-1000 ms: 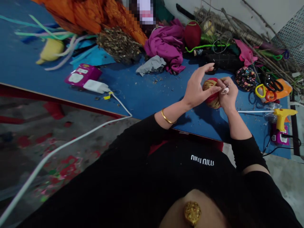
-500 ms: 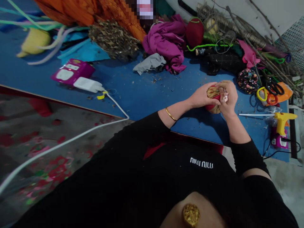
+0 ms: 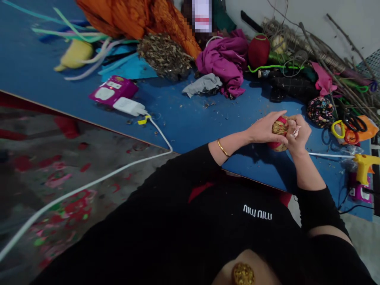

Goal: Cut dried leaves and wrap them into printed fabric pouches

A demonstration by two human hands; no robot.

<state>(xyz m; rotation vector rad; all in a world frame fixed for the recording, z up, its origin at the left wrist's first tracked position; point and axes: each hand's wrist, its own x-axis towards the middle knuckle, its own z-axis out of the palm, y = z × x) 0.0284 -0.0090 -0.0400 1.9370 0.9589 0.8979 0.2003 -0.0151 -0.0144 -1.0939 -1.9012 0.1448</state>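
A round, tan-and-red fabric-covered ball (image 3: pixel 279 129) is between my two hands, just above the blue table or resting on it; I cannot tell which. My left hand (image 3: pixel 265 128) curves around its left side, the thumb below and the fingers over the top. From the other side my right hand (image 3: pixel 299 132) closes on the ball, its thumb bent near the gathered folds. A small pale pink scrap (image 3: pixel 296 131) pokes out by the right thumb and fingers. The right fingertips are partly hidden.
Behind lie purple cloth (image 3: pixel 224 59), orange cloth (image 3: pixel 142 18) and a bag of dry brown bits (image 3: pixel 164 55). To the right are a flowered black ball (image 3: pixel 320 112), scissors (image 3: pixel 354 120) and a yellow glue gun (image 3: pixel 364 166). A white cable (image 3: pixel 118 164) crosses the table's front edge.
The view has shifted, so the table's contents sit further right and lower. Both hands still hold the ball, which has turned slightly, with its gathered folds facing up more.
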